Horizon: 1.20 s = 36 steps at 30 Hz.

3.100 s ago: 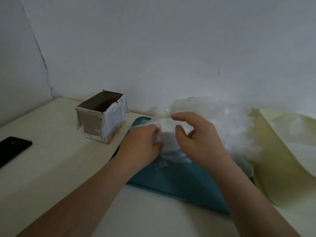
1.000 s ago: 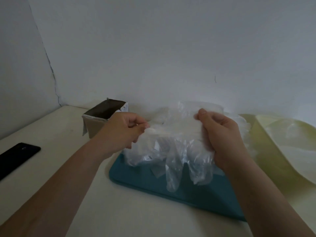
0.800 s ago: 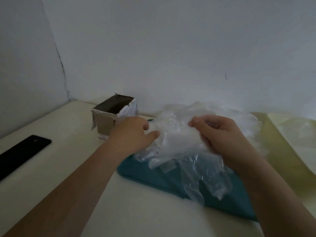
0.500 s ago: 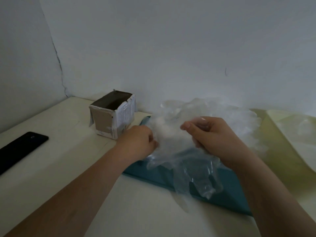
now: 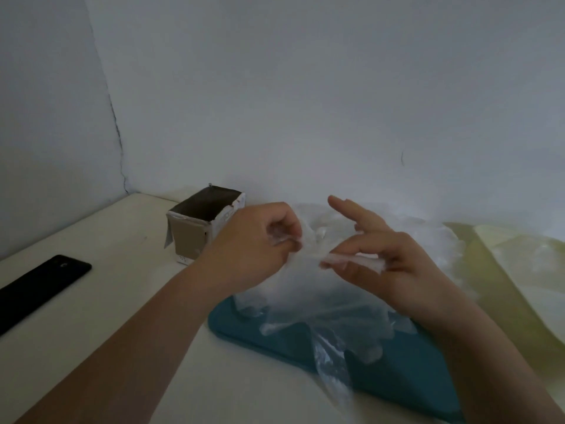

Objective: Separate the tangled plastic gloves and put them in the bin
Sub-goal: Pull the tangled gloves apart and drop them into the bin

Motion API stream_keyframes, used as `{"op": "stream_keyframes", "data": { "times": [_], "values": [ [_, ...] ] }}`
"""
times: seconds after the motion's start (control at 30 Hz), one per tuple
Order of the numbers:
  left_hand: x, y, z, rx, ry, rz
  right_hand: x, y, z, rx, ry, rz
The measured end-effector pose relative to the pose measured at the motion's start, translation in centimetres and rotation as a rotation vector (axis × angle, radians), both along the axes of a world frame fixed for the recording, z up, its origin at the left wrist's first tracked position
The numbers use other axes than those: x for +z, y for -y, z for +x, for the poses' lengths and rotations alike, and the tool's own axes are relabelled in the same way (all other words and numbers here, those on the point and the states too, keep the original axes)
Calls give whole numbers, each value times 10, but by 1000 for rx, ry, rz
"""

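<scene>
Nearest the front edge, bare table (image 5: pixel 91 347) is left open beside the teal tray (image 5: pixel 275 341). Over it, tangled plastic gloves (image 5: pixel 321 295) are pinched by the left hand (image 5: pixel 260 246) and the right hand (image 5: pixel 382 261). Farther back, a phone (image 5: pixel 39 286) and a cardboard box (image 5: pixel 198 228) are set leftward, and yellow-green plastic (image 5: pixel 519 270) is crowded in rightward.

We see a cream table (image 5: pixel 91 316) carrying 4 things: a black phone (image 5: pixel 39 286) at far left, an open cardboard box (image 5: pixel 191 237) near the wall, a teal tray (image 5: pixel 275 335) in the middle, a pale yellow-green bin (image 5: pixel 501 289) at right.

Thin glossy plastic gloves (image 5: pixel 324 304), cardboard box (image 5: pixel 195 237)
</scene>
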<state>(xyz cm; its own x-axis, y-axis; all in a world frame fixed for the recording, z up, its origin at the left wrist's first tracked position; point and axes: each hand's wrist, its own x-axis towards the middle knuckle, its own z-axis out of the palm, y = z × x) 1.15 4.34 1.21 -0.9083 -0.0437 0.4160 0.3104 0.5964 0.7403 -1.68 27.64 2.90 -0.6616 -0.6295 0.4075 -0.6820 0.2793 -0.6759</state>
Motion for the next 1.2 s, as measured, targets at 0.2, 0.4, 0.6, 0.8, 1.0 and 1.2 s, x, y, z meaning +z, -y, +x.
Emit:
{"op": "stream_keyframes", "data": {
  "times": [0.2,0.4,0.6,0.8,1.0,1.2],
  "values": [
    [9,-6,9,30,-4,12,-5,7,-1,21,62,-51],
    [3,8,-1,-49,57,765,-14,1,-9,-91,266,-253],
    [-15,3,-8,-421,497,1273,-11,1,-7,-105,335,-382],
    [3,-15,-3,-341,358,1439,4,-11,1,-211,494,-548],
    [29,-37,-14,-180,285,1347,40,-59,5,-371,415,-440],
    [70,-85,-30,-263,215,1144,79,-150,15,-516,284,-316]
  ]
}}
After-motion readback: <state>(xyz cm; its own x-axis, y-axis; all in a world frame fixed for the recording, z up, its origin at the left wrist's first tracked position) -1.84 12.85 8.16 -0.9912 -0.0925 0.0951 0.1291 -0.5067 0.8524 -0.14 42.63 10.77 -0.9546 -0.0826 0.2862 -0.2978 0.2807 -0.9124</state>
